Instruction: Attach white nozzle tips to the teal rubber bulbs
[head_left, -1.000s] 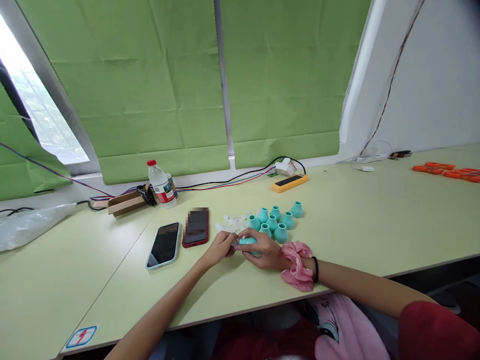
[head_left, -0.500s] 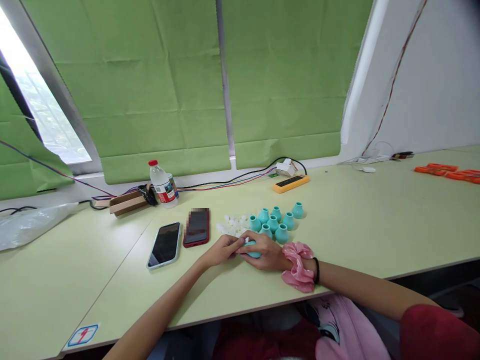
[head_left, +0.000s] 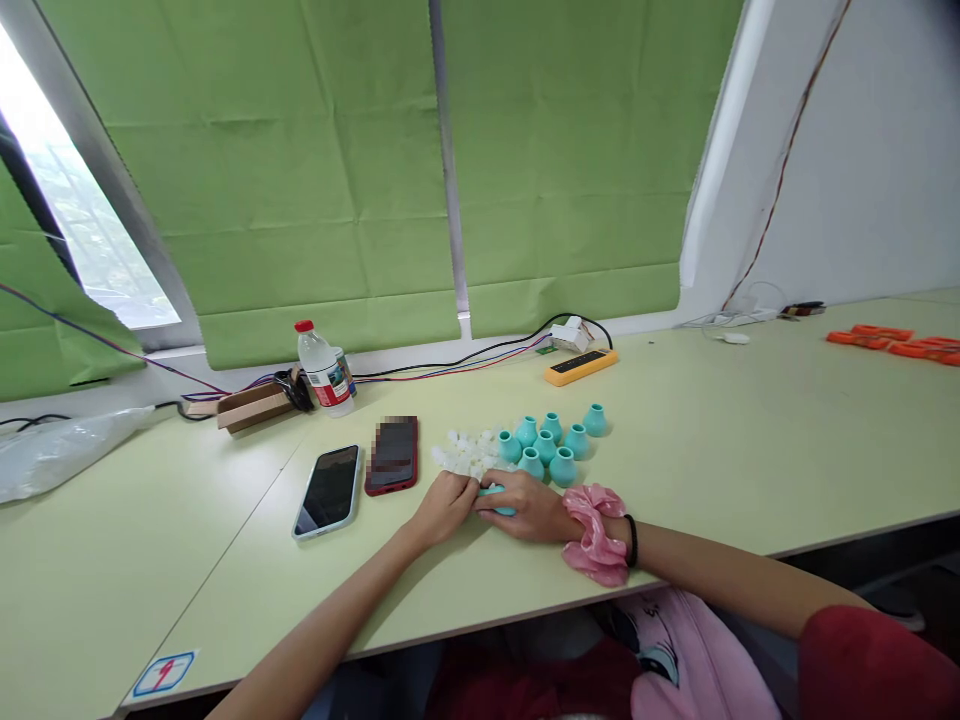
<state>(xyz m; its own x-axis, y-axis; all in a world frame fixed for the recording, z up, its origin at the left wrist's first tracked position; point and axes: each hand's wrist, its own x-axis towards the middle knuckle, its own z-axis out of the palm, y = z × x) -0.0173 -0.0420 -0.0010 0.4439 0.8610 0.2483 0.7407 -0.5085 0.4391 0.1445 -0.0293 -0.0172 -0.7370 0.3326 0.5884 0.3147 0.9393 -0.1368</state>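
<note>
My right hand [head_left: 531, 508], with a pink scrunchie [head_left: 598, 535] at its wrist, is wrapped round a small turquoise vase-shaped piece [head_left: 501, 508]. The piece lies on its side, its narrow end towards the left. Against that end my left hand [head_left: 445, 508] is closed, fingers bent; whatever it pinches is hidden. Just beyond both hands lies a loose pile of small whitish translucent pieces [head_left: 466, 452]. Several more turquoise vase-shaped pieces [head_left: 544, 447] stand upright beside the pile, their openings facing up.
Left of my hands lie a light-cased phone [head_left: 328, 490] and a red-cased phone [head_left: 393, 455]. Farther back are a red-capped bottle [head_left: 326, 370], an open cardboard box [head_left: 255, 405], cables and a yellow power strip [head_left: 581, 367]. Orange scissor-like handles [head_left: 870, 337] lie far right.
My left hand has turned, and its fingers are now curled in more tightly at the narrow end of the turquoise piece. The right hand keeps its hold, nearly unmoved.
</note>
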